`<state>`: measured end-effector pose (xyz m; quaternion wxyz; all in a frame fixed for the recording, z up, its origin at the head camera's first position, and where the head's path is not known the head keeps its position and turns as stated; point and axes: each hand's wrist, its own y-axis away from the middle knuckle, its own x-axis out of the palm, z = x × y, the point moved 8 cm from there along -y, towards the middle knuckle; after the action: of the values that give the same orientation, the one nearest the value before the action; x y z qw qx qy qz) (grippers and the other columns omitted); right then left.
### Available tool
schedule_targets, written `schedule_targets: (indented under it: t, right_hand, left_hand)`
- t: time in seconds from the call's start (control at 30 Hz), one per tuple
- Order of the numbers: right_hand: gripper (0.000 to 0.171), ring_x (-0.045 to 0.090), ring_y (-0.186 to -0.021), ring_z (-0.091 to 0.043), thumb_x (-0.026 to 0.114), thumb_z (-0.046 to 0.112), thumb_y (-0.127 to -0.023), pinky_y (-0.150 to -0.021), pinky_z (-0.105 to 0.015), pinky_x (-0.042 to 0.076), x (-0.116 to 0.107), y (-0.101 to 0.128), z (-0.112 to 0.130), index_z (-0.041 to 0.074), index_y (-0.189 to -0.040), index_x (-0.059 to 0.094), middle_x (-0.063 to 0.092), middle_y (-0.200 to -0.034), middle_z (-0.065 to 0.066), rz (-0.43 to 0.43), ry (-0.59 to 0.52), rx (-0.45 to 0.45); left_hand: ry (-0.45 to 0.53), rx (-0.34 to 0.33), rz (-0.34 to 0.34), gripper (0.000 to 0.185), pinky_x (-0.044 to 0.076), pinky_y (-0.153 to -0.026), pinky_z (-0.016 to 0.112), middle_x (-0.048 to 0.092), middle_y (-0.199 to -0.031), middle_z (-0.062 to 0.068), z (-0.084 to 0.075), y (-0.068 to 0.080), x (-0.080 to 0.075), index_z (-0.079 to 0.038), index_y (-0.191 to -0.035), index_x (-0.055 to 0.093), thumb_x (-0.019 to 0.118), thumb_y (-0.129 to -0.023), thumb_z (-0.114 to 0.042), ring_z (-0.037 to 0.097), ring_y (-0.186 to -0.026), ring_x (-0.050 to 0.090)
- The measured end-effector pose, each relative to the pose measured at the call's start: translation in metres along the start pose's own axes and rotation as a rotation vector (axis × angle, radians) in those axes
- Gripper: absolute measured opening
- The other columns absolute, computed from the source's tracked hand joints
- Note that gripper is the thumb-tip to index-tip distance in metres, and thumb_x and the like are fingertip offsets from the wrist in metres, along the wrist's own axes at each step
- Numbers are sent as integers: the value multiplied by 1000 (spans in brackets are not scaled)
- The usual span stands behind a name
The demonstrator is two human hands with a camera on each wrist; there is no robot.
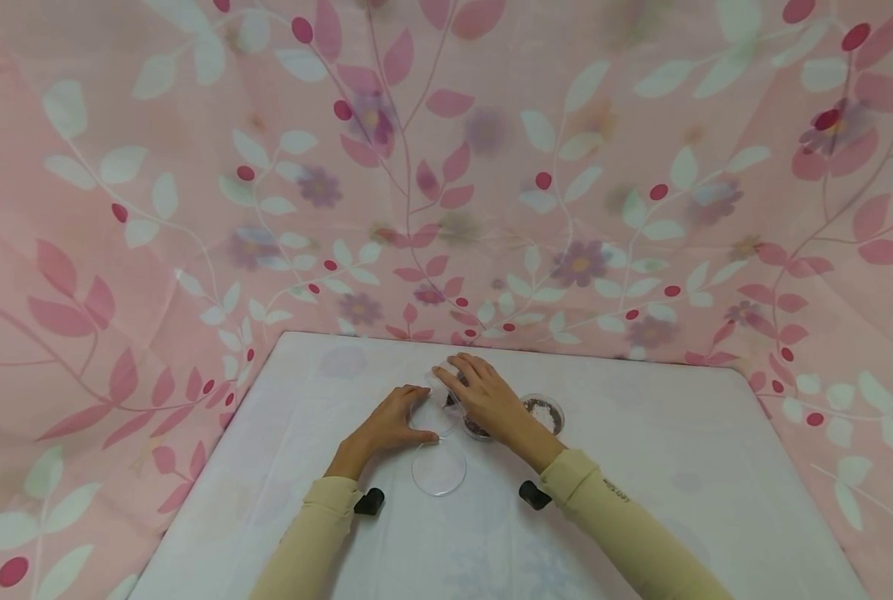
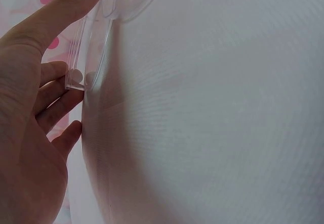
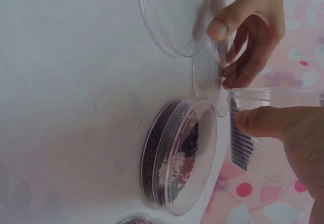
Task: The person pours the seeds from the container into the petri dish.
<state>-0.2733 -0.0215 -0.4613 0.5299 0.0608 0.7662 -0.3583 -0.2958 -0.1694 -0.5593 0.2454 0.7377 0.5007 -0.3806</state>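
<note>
My left hand (image 1: pixel 390 421) holds a clear round dish (image 2: pixel 91 52) by its rim, thumb on one side and fingers on the other. My right hand (image 1: pixel 487 400) grips a tilted clear plastic container (image 3: pixel 273 96) with a dark striped part or contents; which of these it is I cannot tell. The container is just above the left hand's dish. Under the right hand stands a dish with dark and white grains (image 3: pixel 174 158), partly hidden in the head view. A second clear dish (image 1: pixel 439 468) lies nearer me, close to the left thumb.
To the right stands another round dish with dark and white grains (image 1: pixel 550 410). A white cloth (image 1: pixel 641 475) covers the table, and a pink floral curtain (image 1: pixel 446 208) rises behind and at both sides. Black wrist devices (image 1: pixel 535 495) hang under the sleeves.
</note>
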Motion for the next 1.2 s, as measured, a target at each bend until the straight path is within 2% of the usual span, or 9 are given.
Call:
schedule_targets:
  t: [0.17, 0.4, 0.7, 1.0, 1.2]
  right_hand:
    - [62, 52, -129, -30, 72, 13, -87, -109, -44, 44, 1, 0, 0, 18, -144, 48, 55, -136, -13, -11, 10, -2]
    - [58, 51, -130, -29, 69, 12, -90, -110, -44, 43, 1, 0, 1, 18, -144, 48, 54, -138, -13, 5, 9, -2]
    - [66, 50, -130, -29, 75, 13, -85, -110, -44, 42, 0, 1, 0, 17, -145, 47, 54, -138, -13, 12, 18, -8]
    - [60, 50, -132, -28, 70, 14, -90, -112, -42, 41, 2, 3, 0, 18, -146, 47, 54, -139, -12, 28, 28, 4]
    - [64, 49, -132, -29, 72, 12, -89, -112, -44, 41, 2, 3, 0, 17, -147, 45, 53, -140, -13, 26, 6, 7]
  left_hand:
    - [-11, 11, -6, 89, 39, -113, 46, 53, -140, 7, -2, 0, -1, -12, -142, 51, 83, -70, -55, 26, -133, 47]
    - [-10, 8, 2, 89, 38, -114, 46, 53, -141, 6, -3, 0, -1, -12, -142, 51, 83, -71, -54, 25, -134, 46]
    - [-14, 23, 0, 89, 40, -112, 45, 54, -140, 6, -5, -1, -2, -10, -142, 51, 84, -70, -52, 25, -132, 48]
    - [-2, 2, 6, 89, 39, -113, 46, 53, -141, 6, -2, -1, 0, -13, -143, 50, 83, -71, -54, 26, -133, 47]
    - [2, -10, 5, 92, 39, -112, 48, 52, -142, 6, 0, 0, 1, -14, -144, 49, 83, -70, -56, 26, -134, 46]
